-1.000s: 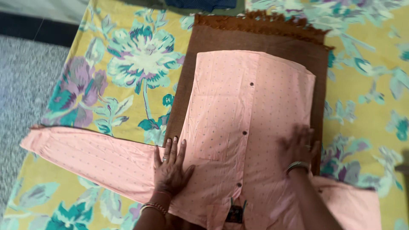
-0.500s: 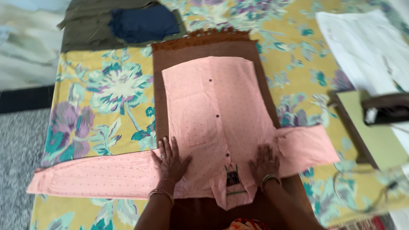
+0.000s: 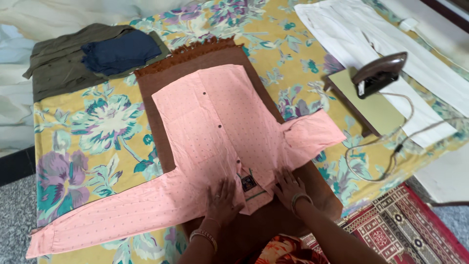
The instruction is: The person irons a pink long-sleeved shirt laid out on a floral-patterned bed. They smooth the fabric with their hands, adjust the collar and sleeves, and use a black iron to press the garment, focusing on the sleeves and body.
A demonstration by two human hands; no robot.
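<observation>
A pink dotted shirt (image 3: 215,122) lies buttoned and face up on a brown cloth (image 3: 156,112), sleeves spread to both sides. My left hand (image 3: 222,200) rests flat on the shirt's shoulder, just left of the collar (image 3: 251,188). On the other side of the collar, my right hand (image 3: 288,187) presses flat on the other shoulder. Both hands have fingers spread and hold nothing. The long left sleeve (image 3: 107,217) runs toward the table's near left corner; the right sleeve (image 3: 312,132) is shorter in view.
A yellow floral sheet (image 3: 88,127) covers the table. A dark iron (image 3: 378,73) stands on a green pad at right, its cord (image 3: 386,151) looping nearby. White cloth (image 3: 351,29) lies far right; olive and navy folded clothes (image 3: 97,56) far left. A patterned rug (image 3: 405,225) is below.
The view has swung right and pulled back, revealing the iron and white cloth. Both hands slid down the shirt from mid-body to the shoulders beside the collar.
</observation>
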